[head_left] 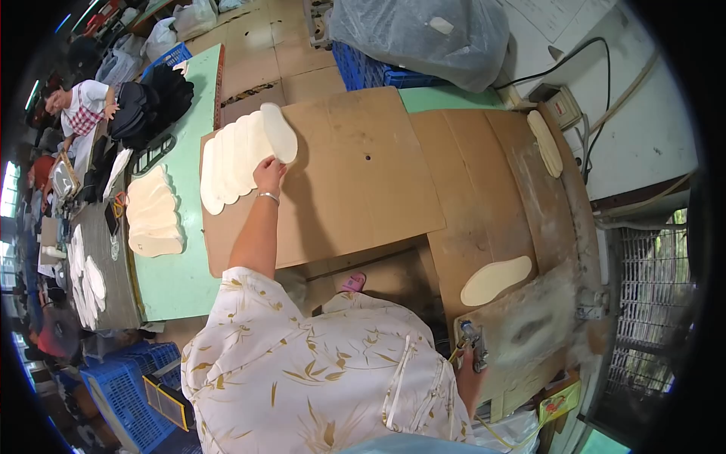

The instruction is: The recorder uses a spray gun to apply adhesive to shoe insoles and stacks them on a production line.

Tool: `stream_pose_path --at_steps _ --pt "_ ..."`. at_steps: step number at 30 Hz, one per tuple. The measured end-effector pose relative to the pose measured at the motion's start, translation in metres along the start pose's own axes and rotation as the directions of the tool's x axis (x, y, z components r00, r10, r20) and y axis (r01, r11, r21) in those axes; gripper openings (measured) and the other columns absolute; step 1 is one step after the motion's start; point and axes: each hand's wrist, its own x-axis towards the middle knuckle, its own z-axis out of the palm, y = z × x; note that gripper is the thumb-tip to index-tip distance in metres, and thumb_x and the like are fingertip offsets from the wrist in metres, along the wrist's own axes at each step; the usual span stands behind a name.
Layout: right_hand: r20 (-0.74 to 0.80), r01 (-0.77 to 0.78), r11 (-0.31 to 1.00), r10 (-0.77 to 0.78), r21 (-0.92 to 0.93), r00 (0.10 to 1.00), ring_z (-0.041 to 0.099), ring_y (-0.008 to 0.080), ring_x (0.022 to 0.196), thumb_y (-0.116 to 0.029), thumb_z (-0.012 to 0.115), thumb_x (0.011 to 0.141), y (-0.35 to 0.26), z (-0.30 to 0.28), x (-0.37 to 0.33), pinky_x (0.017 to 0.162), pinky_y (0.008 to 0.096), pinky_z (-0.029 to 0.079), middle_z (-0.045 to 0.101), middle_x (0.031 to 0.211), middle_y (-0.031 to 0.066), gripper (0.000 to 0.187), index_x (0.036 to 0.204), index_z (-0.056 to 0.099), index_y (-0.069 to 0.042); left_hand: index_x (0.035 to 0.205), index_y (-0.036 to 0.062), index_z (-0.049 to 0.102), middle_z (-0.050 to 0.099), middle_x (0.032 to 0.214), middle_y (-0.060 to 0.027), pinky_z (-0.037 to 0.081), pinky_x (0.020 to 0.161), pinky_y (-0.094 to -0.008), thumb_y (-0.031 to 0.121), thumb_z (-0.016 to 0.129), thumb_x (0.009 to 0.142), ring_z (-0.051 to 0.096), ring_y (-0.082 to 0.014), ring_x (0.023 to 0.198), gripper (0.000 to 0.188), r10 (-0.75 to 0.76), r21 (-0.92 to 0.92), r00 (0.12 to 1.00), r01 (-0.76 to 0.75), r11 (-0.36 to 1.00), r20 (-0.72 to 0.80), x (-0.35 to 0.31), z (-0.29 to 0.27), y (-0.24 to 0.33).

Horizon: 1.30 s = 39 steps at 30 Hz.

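My left hand (270, 175) reaches over the cardboard sheet (340, 174) and pinches the lower end of a cream insole (278, 133). That insole is at the right end of a row of overlapping insoles (231, 163) fanned out on the sheet. Low on the right, my right hand (470, 372) is wrapped round a metal spray gun (470, 338), fingers partly hidden. Just beyond the gun, a single insole (495, 281) lies flat on the brown cardboard-covered bench. Farther up that bench, a small stack of insoles (544, 144) rests near the right edge.
A green table (170, 291) on the left carries another fanned pile of insoles (153, 210). Behind the sheet, a big plastic bag (423, 38) sits on a blue crate (355, 68). A dark cable (605, 98) hangs on the right wall. A co-worker (83, 106) stands at far left.
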Motion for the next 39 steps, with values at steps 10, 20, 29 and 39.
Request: stream_pose_path --at_steps 10,20,29,39 --pt "-0.069 -0.083 0.996 0.081 -0.037 0.994 0.055 0.0126 0.074 -0.026 0.06 0.088 -0.025 0.016 -0.007 0.07 0.0291 0.044 0.063 0.08 0.0052 0.029 0.094 0.063 0.003 0.117 -0.006 0.042 0.06 0.09 -0.0154 0.055 0.057 -0.0289 0.009 0.059 0.084 0.064 -0.0228 0.07 0.04 -0.187 -0.074 0.974 0.179 0.981 -0.126 -0.025 -0.025 -0.026" --pt "-0.066 -0.096 0.993 0.092 -0.075 0.994 0.045 0.0065 0.066 -0.023 0.062 0.087 -0.014 -0.014 -0.003 0.059 0.0234 0.04 0.052 0.071 -0.004 0.022 0.091 0.064 -0.001 0.107 -0.0004 0.056 0.062 0.082 -0.0082 0.05 0.064 -0.0285 0.023 0.063 0.085 0.061 -0.0164 0.072 0.033 0.255 0.504 0.954 -0.299 0.81 0.157 -0.101 0.006 -0.073" --pt "-0.268 -0.017 0.999 0.026 0.036 0.963 0.041 0.0059 0.064 -0.02 0.059 0.088 0.021 -0.063 -0.012 0.056 0.0233 0.037 0.048 0.067 -0.0036 0.019 0.084 0.06 -0.001 0.115 -0.0034 0.055 0.062 0.099 -0.014 0.05 0.071 -0.0276 0.027 0.071 0.078 0.062 -0.0175 0.081 0.05 -0.108 0.309 0.34 -0.618 0.723 0.934 -0.37 0.211 -0.121" --pt "-0.366 -0.052 0.981 0.118 0.186 0.923 0.04 0.0056 0.059 -0.02 0.059 0.087 0.075 -0.135 -0.036 0.052 0.0235 0.034 0.048 0.062 -0.0038 0.02 0.084 0.062 0.0 0.109 0.003 0.058 0.059 0.106 -0.0178 0.048 0.08 -0.0431 0.019 0.066 0.074 0.06 -0.0366 0.091 0.04 0.035 0.401 0.458 -0.81 0.429 0.888 -0.475 0.254 -0.146"
